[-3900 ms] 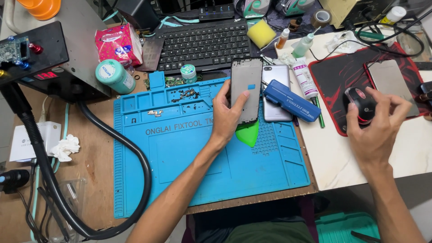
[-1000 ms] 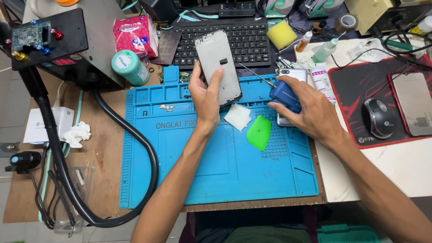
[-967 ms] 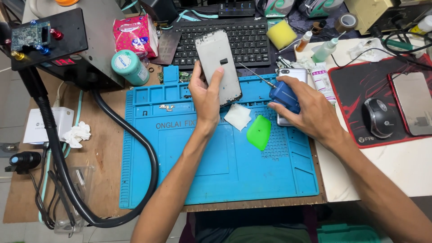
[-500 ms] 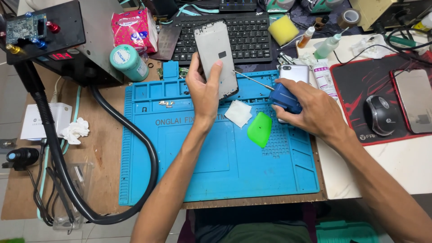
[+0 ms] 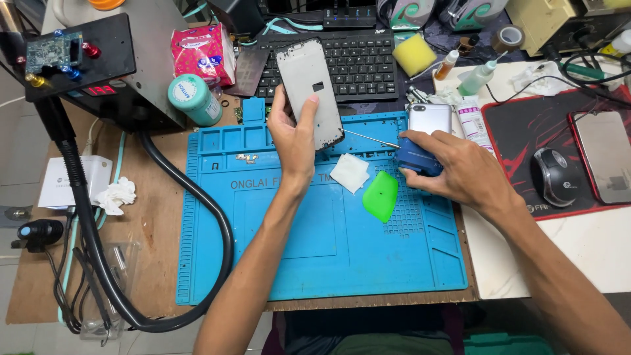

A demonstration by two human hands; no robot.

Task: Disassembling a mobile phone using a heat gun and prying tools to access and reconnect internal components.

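Observation:
My left hand [image 5: 296,135] holds a phone screen panel [image 5: 309,92] upright by its lower edge, grey back side facing me, above the blue work mat [image 5: 315,250]. My right hand [image 5: 457,167] grips a blue squeeze bottle [image 5: 417,158] with a long thin metal needle [image 5: 371,139] that points left toward the panel's lower right edge. A white wipe [image 5: 350,173] and a green plastic pick [image 5: 380,196] lie on the mat between my hands. A silver phone body [image 5: 429,118] lies just behind my right hand.
A black keyboard [image 5: 368,62] sits behind the mat. A teal can [image 5: 194,100], pink packet [image 5: 200,52] and black station [image 5: 85,72] with a thick hose [image 5: 197,217] stand left. Right: a mouse [image 5: 555,177] and another phone [image 5: 605,164] on a red-black pad.
The left hand lifted the panel off the mat and holds it up. The right hand left the mouse, took the blue bottle, and has brought its needle nearer the panel.

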